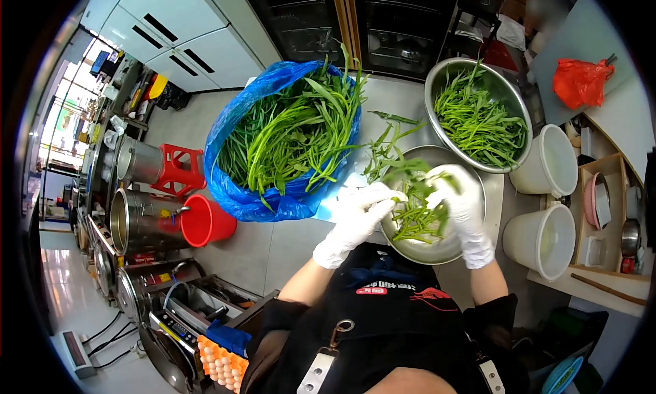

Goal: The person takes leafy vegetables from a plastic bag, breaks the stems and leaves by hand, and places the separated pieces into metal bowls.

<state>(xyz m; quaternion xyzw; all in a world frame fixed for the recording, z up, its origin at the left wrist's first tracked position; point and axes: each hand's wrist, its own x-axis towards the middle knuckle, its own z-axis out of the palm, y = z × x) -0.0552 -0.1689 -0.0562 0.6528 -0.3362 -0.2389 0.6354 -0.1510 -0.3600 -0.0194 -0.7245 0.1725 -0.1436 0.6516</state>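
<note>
Just over the bowl (437,253), the left hand (357,206) pinches a stem (398,198) and the right hand (462,201) clasps leaves (447,180), apparently parting greens above short pieces (418,223).

White-gloved left hand (369,208) at centre, fingers curled together, gloved right hand (456,192) just to its right, fingers bent, both forearms reaching far from the near side, wrists raised, sleeves pushed back.
</note>
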